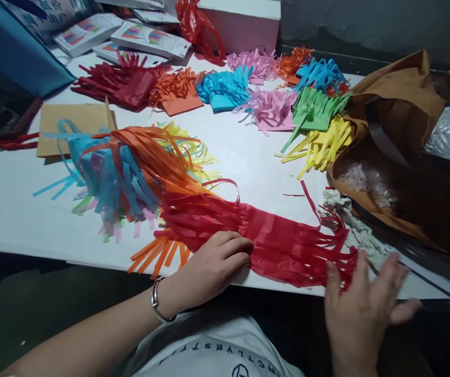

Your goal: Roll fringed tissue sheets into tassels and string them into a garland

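Observation:
A sheet of red tissue paper (275,235), cut into fringes at both ends, lies along the table's near edge. My left hand (225,256) rests on its near side with bent fingers closed together, holding it against the table. At the sheet's right end my right hand (370,293) is open, fingers spread and slightly blurred, over or beside the fringe strips; contact is hard to make out. To the left, the red fringe meets a pile of orange fringed paper (150,152) and blue fringed paper (122,167).
Folded fringe bundles, including pink (274,110), green (317,110) and yellow (327,144), line the back. A brown bag (397,94) stands right, near crumpled pale cloth (356,230). Flat boxes (150,39), a pink box (244,26) and brown card (52,123) lie farther off.

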Action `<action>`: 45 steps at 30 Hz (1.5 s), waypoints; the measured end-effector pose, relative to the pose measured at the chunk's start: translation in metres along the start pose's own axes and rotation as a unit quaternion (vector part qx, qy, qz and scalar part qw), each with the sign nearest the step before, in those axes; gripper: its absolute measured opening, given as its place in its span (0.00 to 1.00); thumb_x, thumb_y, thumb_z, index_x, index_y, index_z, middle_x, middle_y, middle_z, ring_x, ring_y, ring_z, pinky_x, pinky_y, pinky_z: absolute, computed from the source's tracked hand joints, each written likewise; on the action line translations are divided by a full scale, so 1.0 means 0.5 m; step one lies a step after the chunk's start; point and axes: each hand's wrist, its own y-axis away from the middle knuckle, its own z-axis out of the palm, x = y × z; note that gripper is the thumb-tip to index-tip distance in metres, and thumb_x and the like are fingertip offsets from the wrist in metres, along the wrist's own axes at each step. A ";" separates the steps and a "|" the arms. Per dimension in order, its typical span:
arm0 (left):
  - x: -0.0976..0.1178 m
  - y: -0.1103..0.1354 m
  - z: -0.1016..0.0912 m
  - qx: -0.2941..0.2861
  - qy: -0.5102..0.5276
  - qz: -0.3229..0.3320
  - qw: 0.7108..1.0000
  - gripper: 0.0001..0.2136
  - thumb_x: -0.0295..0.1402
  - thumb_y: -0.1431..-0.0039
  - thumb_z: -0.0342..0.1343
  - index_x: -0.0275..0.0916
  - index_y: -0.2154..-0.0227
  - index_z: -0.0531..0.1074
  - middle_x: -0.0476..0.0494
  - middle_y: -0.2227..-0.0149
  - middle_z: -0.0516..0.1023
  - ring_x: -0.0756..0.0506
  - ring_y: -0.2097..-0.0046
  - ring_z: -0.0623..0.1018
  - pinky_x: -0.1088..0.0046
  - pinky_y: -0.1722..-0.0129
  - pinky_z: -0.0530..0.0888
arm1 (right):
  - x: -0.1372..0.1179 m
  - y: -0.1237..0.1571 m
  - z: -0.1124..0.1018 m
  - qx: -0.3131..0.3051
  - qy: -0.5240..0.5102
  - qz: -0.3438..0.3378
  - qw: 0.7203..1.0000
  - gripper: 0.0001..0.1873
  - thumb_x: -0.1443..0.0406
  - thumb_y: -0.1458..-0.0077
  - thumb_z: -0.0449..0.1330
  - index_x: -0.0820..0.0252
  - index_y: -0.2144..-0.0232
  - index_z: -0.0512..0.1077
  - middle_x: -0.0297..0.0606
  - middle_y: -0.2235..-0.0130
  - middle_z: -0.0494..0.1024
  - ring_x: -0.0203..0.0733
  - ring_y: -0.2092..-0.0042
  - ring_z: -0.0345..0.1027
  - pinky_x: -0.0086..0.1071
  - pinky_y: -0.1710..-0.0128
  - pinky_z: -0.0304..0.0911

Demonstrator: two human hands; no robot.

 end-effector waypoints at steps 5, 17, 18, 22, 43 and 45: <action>0.000 0.000 0.004 0.005 0.000 0.002 1.000 0.08 0.23 0.33 0.50 0.37 0.58 0.74 0.37 0.50 0.78 0.41 0.50 0.73 0.61 0.50 0.72 | -0.015 0.000 -0.030 0.009 -0.136 -0.149 0.979 0.30 0.73 0.42 0.62 0.62 0.38 0.65 0.54 0.38 0.68 0.63 0.37 0.62 0.60 0.40 0.60; 0.001 0.004 0.004 0.000 -0.008 0.000 1.000 0.08 0.24 0.32 0.49 0.37 0.59 0.73 0.38 0.51 0.78 0.41 0.50 0.73 0.62 0.50 0.72 | 0.013 0.003 -0.025 0.041 0.031 0.031 0.998 0.26 0.61 0.40 0.63 0.64 0.41 0.69 0.64 0.33 0.55 0.84 0.35 0.49 0.84 0.48 0.42; 0.001 0.003 0.005 0.000 -0.007 0.001 1.000 0.07 0.24 0.32 0.50 0.37 0.59 0.73 0.38 0.51 0.78 0.41 0.50 0.73 0.61 0.50 0.72 | 0.015 0.003 -0.032 0.065 0.016 0.019 0.998 0.27 0.64 0.41 0.64 0.62 0.40 0.68 0.62 0.33 0.58 0.81 0.35 0.53 0.80 0.45 0.47; 0.002 0.000 0.006 0.008 -0.003 0.005 1.000 0.06 0.24 0.33 0.51 0.37 0.59 0.72 0.38 0.52 0.78 0.42 0.51 0.73 0.62 0.50 0.72 | -0.035 -0.004 -0.046 -0.043 -0.153 -0.194 0.968 0.25 0.71 0.40 0.61 0.65 0.40 0.67 0.53 0.42 0.73 0.58 0.40 0.67 0.58 0.40 0.60; -0.019 -0.131 -0.025 -0.148 -0.114 -0.213 0.959 0.08 0.23 0.33 0.43 0.35 0.62 0.66 0.38 0.71 0.77 0.40 0.71 0.78 0.68 0.71 0.71 | -0.113 -0.103 0.052 -0.154 -0.150 -0.129 0.968 0.14 0.63 0.31 0.50 0.59 0.67 0.72 0.35 0.75 0.76 0.42 0.73 0.68 0.35 0.68 0.57; -0.019 -0.140 -0.024 -0.161 -0.125 -0.222 0.953 0.08 0.22 0.34 0.43 0.34 0.62 0.67 0.38 0.70 0.78 0.39 0.70 0.79 0.67 0.71 0.72 | -0.113 -0.114 0.067 -0.159 -0.104 -0.128 0.973 0.13 0.64 0.32 0.51 0.59 0.67 0.72 0.36 0.75 0.76 0.43 0.72 0.68 0.36 0.66 0.57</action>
